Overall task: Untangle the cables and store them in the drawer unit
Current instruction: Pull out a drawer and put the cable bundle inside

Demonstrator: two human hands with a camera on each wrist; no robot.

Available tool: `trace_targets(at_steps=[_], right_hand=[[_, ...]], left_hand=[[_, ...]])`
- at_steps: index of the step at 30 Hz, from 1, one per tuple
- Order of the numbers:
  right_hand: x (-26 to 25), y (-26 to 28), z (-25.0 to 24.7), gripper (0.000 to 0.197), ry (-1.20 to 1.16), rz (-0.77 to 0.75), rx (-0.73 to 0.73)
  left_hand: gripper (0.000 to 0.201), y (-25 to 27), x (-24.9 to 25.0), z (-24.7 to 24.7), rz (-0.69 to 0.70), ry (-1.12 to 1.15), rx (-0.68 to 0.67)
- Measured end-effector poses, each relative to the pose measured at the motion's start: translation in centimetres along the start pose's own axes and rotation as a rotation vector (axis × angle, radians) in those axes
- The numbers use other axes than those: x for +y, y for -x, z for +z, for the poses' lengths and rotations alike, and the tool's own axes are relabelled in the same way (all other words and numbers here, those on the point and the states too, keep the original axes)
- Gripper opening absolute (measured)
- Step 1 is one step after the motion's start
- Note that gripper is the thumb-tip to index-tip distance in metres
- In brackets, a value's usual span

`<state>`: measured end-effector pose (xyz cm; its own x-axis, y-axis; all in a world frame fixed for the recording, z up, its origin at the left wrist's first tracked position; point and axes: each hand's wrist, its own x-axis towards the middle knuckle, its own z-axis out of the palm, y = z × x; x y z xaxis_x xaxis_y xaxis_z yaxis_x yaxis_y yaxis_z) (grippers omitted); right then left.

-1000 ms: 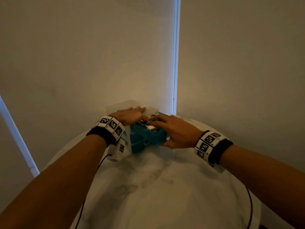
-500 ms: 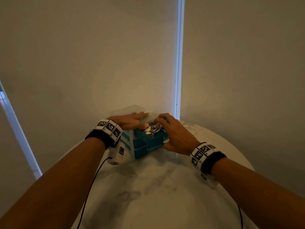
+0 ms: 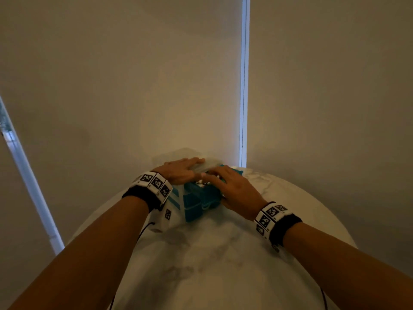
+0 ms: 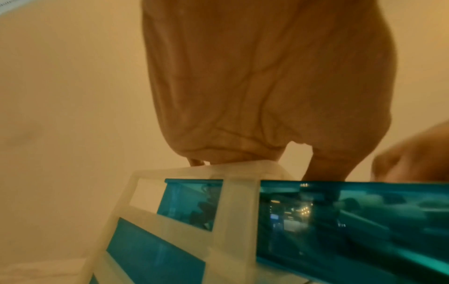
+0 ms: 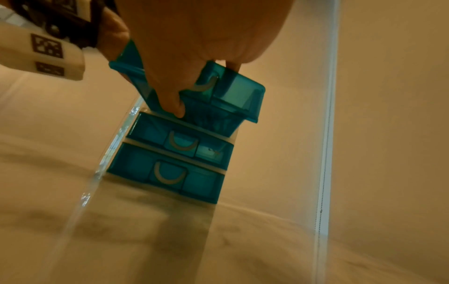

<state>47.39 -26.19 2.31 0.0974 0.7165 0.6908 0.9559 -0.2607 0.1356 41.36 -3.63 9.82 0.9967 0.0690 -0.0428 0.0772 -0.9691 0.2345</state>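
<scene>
Fingers (image 3: 214, 175) of the right hand (image 3: 234, 189) now lie flat over the pulled-out translucent teal top drawer (image 5: 230, 96), no longer curled; left hand (image 3: 181, 170) flat, steadying the frosted-frame drawer unit (image 4: 233, 211). Cables seem stowed; closing probably follows.

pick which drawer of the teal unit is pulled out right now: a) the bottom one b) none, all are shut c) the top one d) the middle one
c: in the right wrist view the top drawer juts out past the frame with the right hand on it, while the middle drawer and bottom drawer sit flush.
</scene>
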Motion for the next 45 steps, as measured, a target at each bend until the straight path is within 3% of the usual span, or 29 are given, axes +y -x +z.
trace_targets(at_steps=[3,6,8,10,12,14,16,18,23,28,31,33,34,37,39,42,45], right_hand=[[0.2,0.0,0.5,0.055,0.067,-0.057,0.019],[-0.1,-0.7,0.8,0.047,0.052,-0.013,0.002],[-0.1,-1.4,0.7,0.049,-0.008,0.002,-0.039],[0.4,-1.8,-0.2,0.056,-0.117,0.031,-0.112],[1.1,-1.7,-1.6,0.067,-0.195,0.048,-0.198],[1.7,-1.4,-3.3,0.067,-0.199,0.046,-0.223],[2.6,-1.5,-4.6,0.052,-0.171,0.073,-0.167],[3.4,-1.9,-4.9,0.039,-0.106,0.087,-0.075],[2.3,-3.0,-1.8,0.022,0.021,0.09,-0.06],[2.7,-2.1,-2.5,0.044,-0.146,0.364,0.102],[4.3,0.0,-3.5,0.024,-0.176,0.405,0.023],[4.4,1.0,-4.1,0.021,-0.243,0.453,-0.08],[4.1,1.3,-4.3,0.024,-0.275,0.474,-0.193],[2.0,1.6,-4.1,0.041,-0.242,0.42,-0.716],[1.0,0.8,-3.2,0.049,-0.269,0.406,-0.952],[1.7,-2.7,-0.9,0.049,-0.283,0.48,-1.003],[3.1,-6.1,3.2,0.038,-0.347,0.67,-0.793]], left_hand=[[0.098,-0.1,-0.4,0.3,0.0,0.049,0.017],[0.093,-0.5,-1.1,0.3,0.017,0.334,0.013],[0.068,0.4,0.0,-0.1,0.019,0.462,-0.009],[0.057,0.5,0.4,-0.3,0.041,0.48,-0.023],[0.062,0.4,0.4,-0.4,0.04,0.433,-0.037],[0.098,0.4,0.4,-0.5,0.045,0.301,-0.034],[0.131,0.3,0.0,-0.5,0.029,0.144,-0.071],[0.142,0.8,0.1,-0.7,0.028,0.074,-0.097],[0.139,0.6,-0.5,-0.7,0.084,-0.007,-0.102],[0.113,0.8,-1.2,0.2,0.099,-0.031,-0.017],[0.089,0.1,-2.0,0.1,0.144,0.14,0.053],[0.085,-0.3,-2.1,0.3,0.165,0.133,0.111],[0.085,-0.7,-1.9,0.4,0.173,0.075,0.133],[0.086,-2.1,-1.5,0.9,0.212,-0.079,0.165],[0.087,-2.9,-1.7,1.0,0.198,-0.137,0.177],[0.09,-3.2,-2.0,0.9,0.168,-0.211,0.195],[0.087,-3.4,-2.5,1.1,0.139,-0.283,0.259]])
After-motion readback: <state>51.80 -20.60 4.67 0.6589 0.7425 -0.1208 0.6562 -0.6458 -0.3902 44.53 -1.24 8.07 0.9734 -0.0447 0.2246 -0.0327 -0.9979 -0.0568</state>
